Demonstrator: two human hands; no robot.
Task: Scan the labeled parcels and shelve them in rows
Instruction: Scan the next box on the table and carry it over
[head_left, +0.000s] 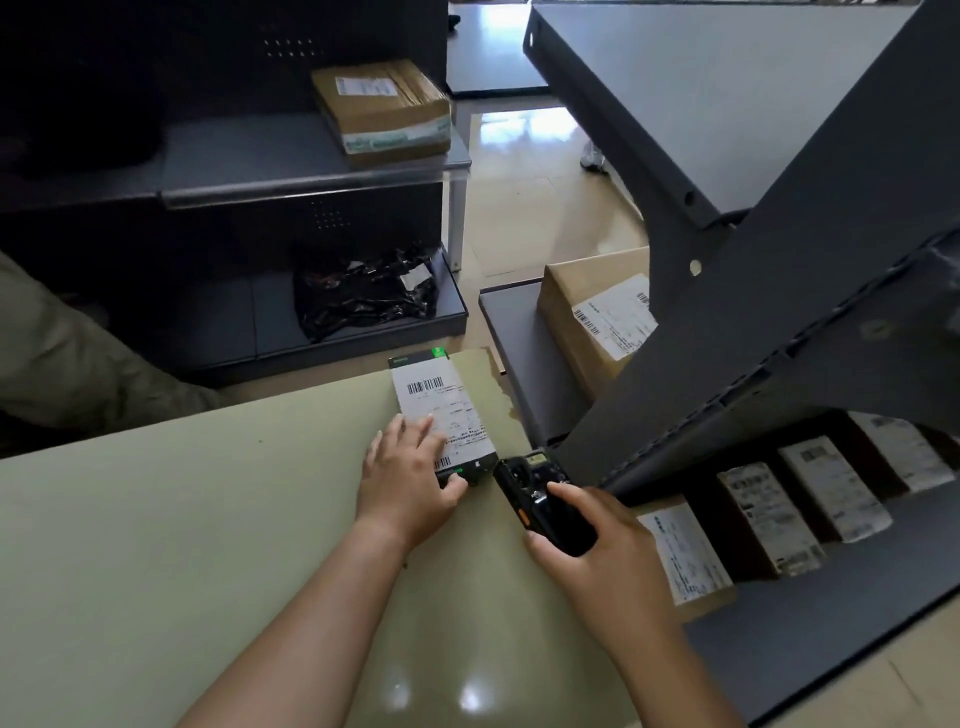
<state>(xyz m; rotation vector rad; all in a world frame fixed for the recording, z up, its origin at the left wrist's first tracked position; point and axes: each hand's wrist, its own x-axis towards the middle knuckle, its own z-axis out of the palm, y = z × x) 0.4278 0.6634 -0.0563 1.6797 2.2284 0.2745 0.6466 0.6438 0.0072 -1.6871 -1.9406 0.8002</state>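
Scanning step, likely: at the table's (208, 519) right edge, the left hand (408, 470) lies flat on the parcel (441, 405), the right hand (602, 561) grips the scanner (540, 488) beside it, which next must face the barcode (425, 385).

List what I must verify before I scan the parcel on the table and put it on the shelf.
1. The parcel lies flat on the table, label up: ok.
2. The upper barcode is uncovered: ok.
3. The left hand presses the parcel steady: ok.
4. The right hand grips the scanner, beside the parcel's near end: ok.
5. The scanner is aimed at the upper barcode: cannot tell.
6. A free place in the row of parcels on the shelf: cannot tell.
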